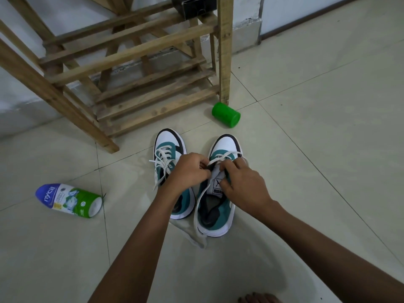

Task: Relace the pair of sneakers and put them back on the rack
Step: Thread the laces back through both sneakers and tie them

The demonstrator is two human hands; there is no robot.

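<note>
While the right-hand white, teal and black low sneaker stands on the pale tiled floor directly beneath both hands, its long axis runs from its heel, nearest the person, away toward its toe, which points at the rack. Its flat white lace crosses the eyelets just beyond the fingertips, and a loose length of it trails down the shoe's left side toward the heel. The white tongue with a black logo lies between the two hands.

Both hands sit on this shoe, about equally near. The left hand has its fingers curled tight and appears to pinch the lace at the left eyelet row. The right hand is likewise curled, fingers pressing at the tongue and right eyelet row; whether it pinches lace or only steadies the tongue I cannot tell. Judging from this, the next pull runs along the shoe's axis, toward the person.

Just left of the left hand, partly under its wrist, stands the matching second sneaker, touching or nearly touching the first, its lace already threaded though loose.

Beyond the fingers stands the slatted wooden shoe rack. A green plastic cylindrical container lies beyond and right of the hands; a blue, white and green powder bottle lies well left.
</note>
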